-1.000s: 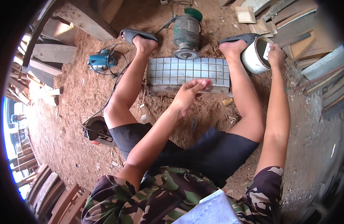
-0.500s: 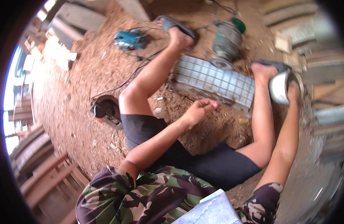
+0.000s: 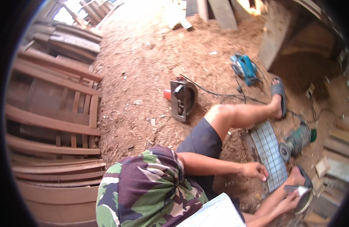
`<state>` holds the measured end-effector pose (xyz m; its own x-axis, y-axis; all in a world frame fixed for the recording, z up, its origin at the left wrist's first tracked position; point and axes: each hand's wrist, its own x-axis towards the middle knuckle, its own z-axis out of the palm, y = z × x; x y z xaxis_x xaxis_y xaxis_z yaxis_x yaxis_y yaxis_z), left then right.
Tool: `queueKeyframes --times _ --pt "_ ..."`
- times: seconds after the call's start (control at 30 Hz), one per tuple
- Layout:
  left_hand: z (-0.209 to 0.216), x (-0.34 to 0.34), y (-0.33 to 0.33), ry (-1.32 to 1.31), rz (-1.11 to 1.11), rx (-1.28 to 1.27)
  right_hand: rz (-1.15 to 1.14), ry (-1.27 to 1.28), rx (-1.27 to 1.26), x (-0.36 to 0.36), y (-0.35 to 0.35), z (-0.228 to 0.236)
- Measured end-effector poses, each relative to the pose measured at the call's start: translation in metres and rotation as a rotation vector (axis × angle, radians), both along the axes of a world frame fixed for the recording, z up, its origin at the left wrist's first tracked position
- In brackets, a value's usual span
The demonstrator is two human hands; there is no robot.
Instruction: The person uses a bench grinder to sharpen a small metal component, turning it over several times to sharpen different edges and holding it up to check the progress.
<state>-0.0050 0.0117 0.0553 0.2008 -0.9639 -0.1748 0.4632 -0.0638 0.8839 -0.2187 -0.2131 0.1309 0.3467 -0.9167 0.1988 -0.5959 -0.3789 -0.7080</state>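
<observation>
My left hand (image 3: 256, 171) hangs at the near edge of a long block faced with white tiles (image 3: 268, 155). Its fingers are curled together, and whatever they may hold is too small to make out. At the lower right, my right hand (image 3: 290, 201) is closed beside the mouth of a white round can (image 3: 305, 201). A flat grey strip (image 3: 293, 187) sticks out at its fingers, its kind unclear. Beyond the tiled block lies a green bench grinder (image 3: 298, 139), its grinding wheel (image 3: 284, 151) toward the tiles.
A circular saw (image 3: 183, 99) rests on the sawdust floor left of my bent leg. Farther off is a blue electric planer (image 3: 244, 69) with its cord. Wooden frames (image 3: 53, 121) are stacked at the left; boards and offcuts (image 3: 339, 170) lie at the right.
The view has swung left, so everything sits farther right. My right hand, which reached into the can, is now out at its rim with a grey strip. The left hand stays closed.
</observation>
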Motion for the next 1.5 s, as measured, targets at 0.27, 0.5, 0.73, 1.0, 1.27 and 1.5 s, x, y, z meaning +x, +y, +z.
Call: queueKeyframes --times 0.27,0.5,0.73,1.0,1.27,1.5 --pt "-0.009 -0.008 0.013 -0.023 0.126 0.11 0.068 -0.251 0.525 0.075 0.139 -0.04" --pt "-0.007 0.009 -0.003 -0.007 0.106 0.055 -0.051 -0.515 0.683 0.047 0.107 -0.075" --pt "0.006 0.023 0.005 0.029 0.199 0.237 -0.056 -0.683 0.746 0.082 0.131 -0.063" --pt "0.022 0.018 -0.001 -0.025 -0.002 0.258 0.107 -0.63 0.842 0.066 0.132 -0.053" --pt "0.016 0.017 0.001 0.048 0.059 0.237 -0.055 -0.775 0.894 0.076 0.135 -0.06" --pt "0.013 0.022 -0.001 -0.048 0.113 0.257 -0.04 -0.653 0.928 0.078 0.138 -0.052"
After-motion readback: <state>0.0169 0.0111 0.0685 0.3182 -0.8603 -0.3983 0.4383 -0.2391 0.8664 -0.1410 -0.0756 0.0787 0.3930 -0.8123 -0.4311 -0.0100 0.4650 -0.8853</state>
